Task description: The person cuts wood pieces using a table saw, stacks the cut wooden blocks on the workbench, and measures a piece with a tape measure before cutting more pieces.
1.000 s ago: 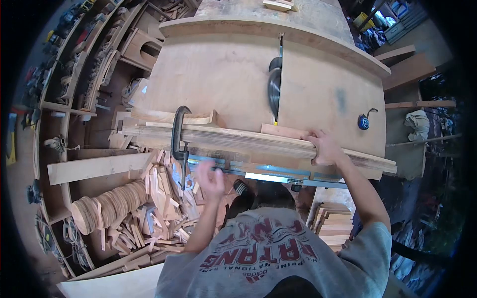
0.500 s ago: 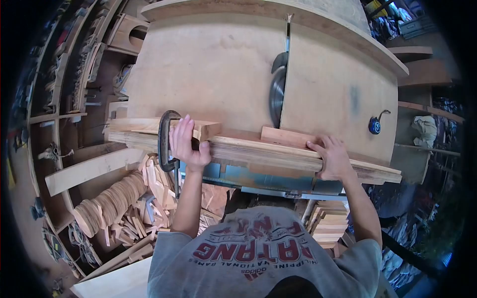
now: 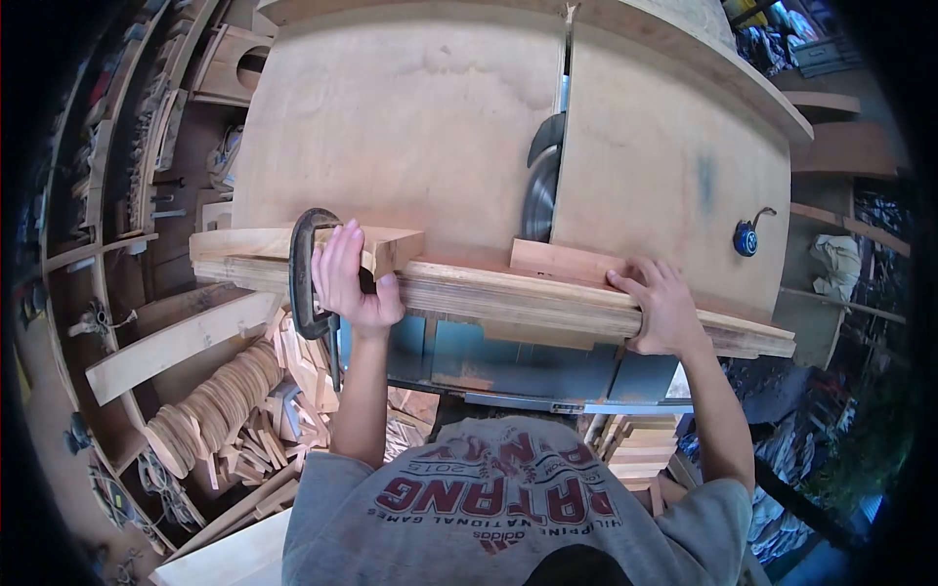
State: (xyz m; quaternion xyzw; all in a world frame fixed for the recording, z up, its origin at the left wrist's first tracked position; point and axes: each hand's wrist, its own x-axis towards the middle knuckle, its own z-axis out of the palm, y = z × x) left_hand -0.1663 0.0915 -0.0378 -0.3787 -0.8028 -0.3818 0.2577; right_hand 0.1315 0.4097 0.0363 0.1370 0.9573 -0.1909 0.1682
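Observation:
My left hand (image 3: 354, 278) is closed around the thick layered wooden fence (image 3: 508, 305) and a wooden block (image 3: 399, 246) against it, right beside a dark C-clamp (image 3: 305, 273). My right hand (image 3: 660, 305) grips the same fence farther right, with its thumb at the end of a reddish wood strip (image 3: 567, 262). This strip lies along the fence's far side. Just beyond its left part, a circular saw blade (image 3: 540, 200) stands up through the slot in a plywood sled (image 3: 391, 127). The near end of the blade meets the strip's edge; whether it cuts into it I cannot tell.
A blue tape measure (image 3: 746, 237) lies on the sled's right side. The sled's far fence (image 3: 674, 49) crosses the back. Below are the teal saw body (image 3: 459, 356), stacked round wood pieces (image 3: 210, 400) and offcuts. Shelves line the left.
The sled has slid forward, away from me, with both hands on its fence. The strip is now closer to the blade, and more of the teal saw body shows.

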